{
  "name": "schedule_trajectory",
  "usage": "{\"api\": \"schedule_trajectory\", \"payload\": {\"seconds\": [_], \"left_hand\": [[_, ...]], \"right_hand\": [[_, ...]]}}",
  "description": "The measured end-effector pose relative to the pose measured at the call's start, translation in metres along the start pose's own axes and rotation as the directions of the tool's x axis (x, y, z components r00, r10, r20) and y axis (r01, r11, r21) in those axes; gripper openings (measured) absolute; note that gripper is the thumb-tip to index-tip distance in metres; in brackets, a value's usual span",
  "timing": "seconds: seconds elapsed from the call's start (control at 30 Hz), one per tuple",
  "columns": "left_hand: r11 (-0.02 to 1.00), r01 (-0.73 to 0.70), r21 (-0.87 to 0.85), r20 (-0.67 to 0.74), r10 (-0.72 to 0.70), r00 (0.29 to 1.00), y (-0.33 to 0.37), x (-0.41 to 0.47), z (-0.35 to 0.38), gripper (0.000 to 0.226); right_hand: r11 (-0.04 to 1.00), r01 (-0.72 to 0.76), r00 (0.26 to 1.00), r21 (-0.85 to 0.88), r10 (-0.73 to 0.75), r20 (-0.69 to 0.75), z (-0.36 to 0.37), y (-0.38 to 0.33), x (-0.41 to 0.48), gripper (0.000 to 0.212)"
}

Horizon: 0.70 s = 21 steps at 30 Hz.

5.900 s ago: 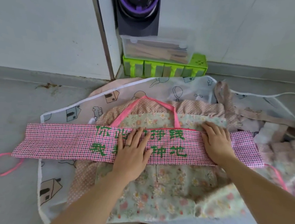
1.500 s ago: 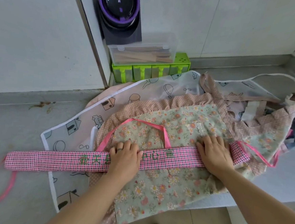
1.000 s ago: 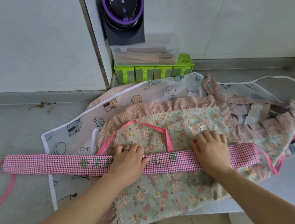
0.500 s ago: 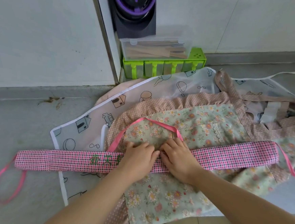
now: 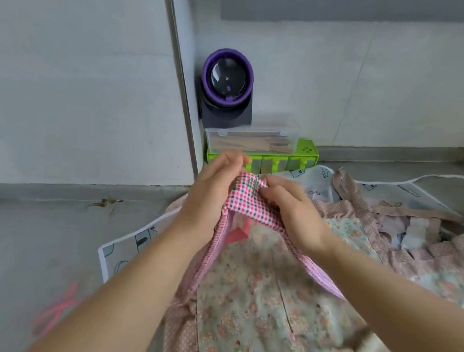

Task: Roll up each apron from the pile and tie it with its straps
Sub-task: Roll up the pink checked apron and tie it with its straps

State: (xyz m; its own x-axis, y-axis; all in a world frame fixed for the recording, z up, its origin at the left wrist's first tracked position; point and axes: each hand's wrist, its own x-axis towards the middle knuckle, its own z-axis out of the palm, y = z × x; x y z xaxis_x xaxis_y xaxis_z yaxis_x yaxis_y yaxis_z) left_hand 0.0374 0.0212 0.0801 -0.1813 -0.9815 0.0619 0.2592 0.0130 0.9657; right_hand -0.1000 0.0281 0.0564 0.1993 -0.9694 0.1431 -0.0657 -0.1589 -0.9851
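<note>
Early | my left hand (image 5: 209, 199) and right hand (image 5: 292, 211) pinch the folded gingham apron (image 5: 247, 196) mid-strip (ends dangling) | unrolled, untied; pile (image 5: 270, 304) beneath waits.

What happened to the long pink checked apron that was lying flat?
The left hand and right hand slid to the middle of the pink checked apron, gripped it and lifted it off the pile; its ends now hang down. The flowery apron underneath and the green box stayed put.
</note>
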Motion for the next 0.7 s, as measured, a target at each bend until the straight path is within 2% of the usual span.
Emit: {"api": "schedule_trajectory", "payload": {"seconds": [0.03,0.1,0.17,0.23,0.27,0.33,0.43,0.57,0.63,0.7], "left_hand": [[0.988,-0.038,-0.153,-0.001,0.038,0.999,0.016,0.003,0.009,0.018],[0.938,-0.096,-0.334,-0.007,0.099,0.995,0.05,0.007,0.026,0.019],[0.904,-0.148,-0.4,-0.007,0.159,0.987,0.078,0.007,0.041,0.022],[0.887,-0.205,-0.414,-0.013,0.219,0.976,0.097,0.006,0.048,0.023],[0.884,-0.255,-0.393,-0.011,0.272,0.962,0.115,0.006,0.051,0.024],[0.891,-0.268,-0.367,0.002,0.289,0.957,0.124,0.011,0.049,0.025],[0.91,-0.289,-0.297,0.088,0.328,0.941,0.154,0.01,0.048,0.03],[0.928,-0.344,-0.143,0.152,0.364,0.919,0.182,0.012,0.047,0.036],[0.909,-0.403,-0.111,0.191,0.417,0.888,0.195,0.013,0.049,0.037],[0.883,-0.453,-0.126,0.219,0.47,0.855,0.205,0.015,0.054,0.034]], "right_hand": [[0.998,0.065,0.997,0.02,-0.064,-0.042,0.002,-0.017,0.005,0.025],[0.981,0.191,0.975,0.007,-0.189,-0.113,0.006,-0.051,0.014,0.027],[0.968,0.248,0.957,-0.039,-0.251,-0.149,0.007,-0.077,0.02,0.027],[0.967,0.245,0.957,-0.067,-0.252,-0.142,0.005,-0.095,0.024,0.024],[0.96,0.267,0.954,-0.082,-0.276,-0.118,0.003,-0.115,0.026,0.023],[0.968,0.237,0.969,-0.078,-0.242,-0.055,-0.002,-0.13,0.031,0.024],[0.982,0.178,0.976,-0.056,-0.169,0.138,-0.013,-0.164,0.032,0.038],[0.99,0.119,0.916,-0.069,-0.083,0.394,-0.032,-0.199,0.026,0.022],[0.979,0.159,0.901,-0.131,-0.089,0.425,-0.037,-0.209,0.024,0.018],[0.965,0.191,0.91,-0.18,-0.106,0.401,-0.037,-0.216,0.024,0.024]]}}
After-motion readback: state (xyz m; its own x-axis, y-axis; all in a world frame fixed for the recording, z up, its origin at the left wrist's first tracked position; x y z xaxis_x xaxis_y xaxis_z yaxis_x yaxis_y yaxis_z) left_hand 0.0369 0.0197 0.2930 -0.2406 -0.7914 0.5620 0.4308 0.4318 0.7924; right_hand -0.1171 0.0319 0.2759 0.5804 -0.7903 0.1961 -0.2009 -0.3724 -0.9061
